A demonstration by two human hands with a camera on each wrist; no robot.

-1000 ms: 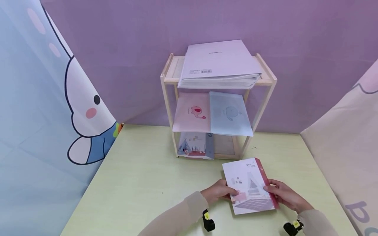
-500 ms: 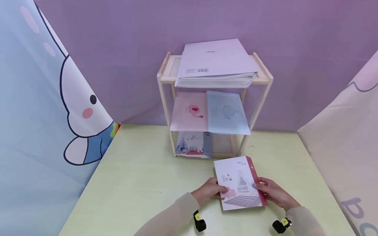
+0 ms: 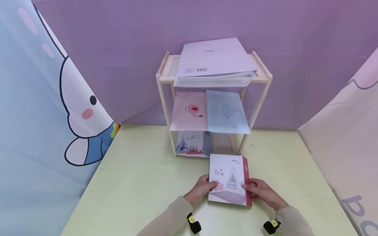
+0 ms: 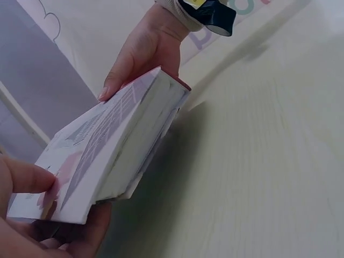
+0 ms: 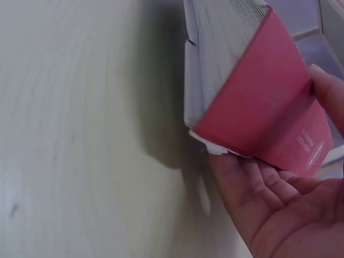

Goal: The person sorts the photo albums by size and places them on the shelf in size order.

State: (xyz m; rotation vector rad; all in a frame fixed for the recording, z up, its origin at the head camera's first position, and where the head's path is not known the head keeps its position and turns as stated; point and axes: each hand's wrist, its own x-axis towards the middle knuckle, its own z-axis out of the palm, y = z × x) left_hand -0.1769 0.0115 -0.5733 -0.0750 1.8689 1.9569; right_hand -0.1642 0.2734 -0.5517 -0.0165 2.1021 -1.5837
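Both hands hold a thick white notebook (image 3: pixel 227 178) with a red spine (image 5: pixel 269 97) and a printed house scene on its cover. My left hand (image 3: pixel 202 189) grips its left edge, thumb on the cover and fingers beneath, as the left wrist view shows. On the spine side, my right hand (image 3: pixel 264 192) grips it with the thumb on top and the fingers underneath. A shadow below shows the notebook (image 4: pixel 107 140) raised off the table. In the head view its far edge lies just in front of the shelf's bottom tier.
A small wooden shelf (image 3: pixel 256 95) stands behind. Large white folders (image 3: pixel 215 60) lie on its top; pink (image 3: pixel 189 111) and blue (image 3: pixel 228 112) booklets fill the middle. Another tent-print notebook (image 3: pixel 192 144) sits at the bottom left. The pale table (image 3: pixel 136 183) extends either side.
Both hands have carried the notebook leftward and slightly toward the shelf, turning it straighter. The head view has shifted slightly. The shelf's contents stay put.
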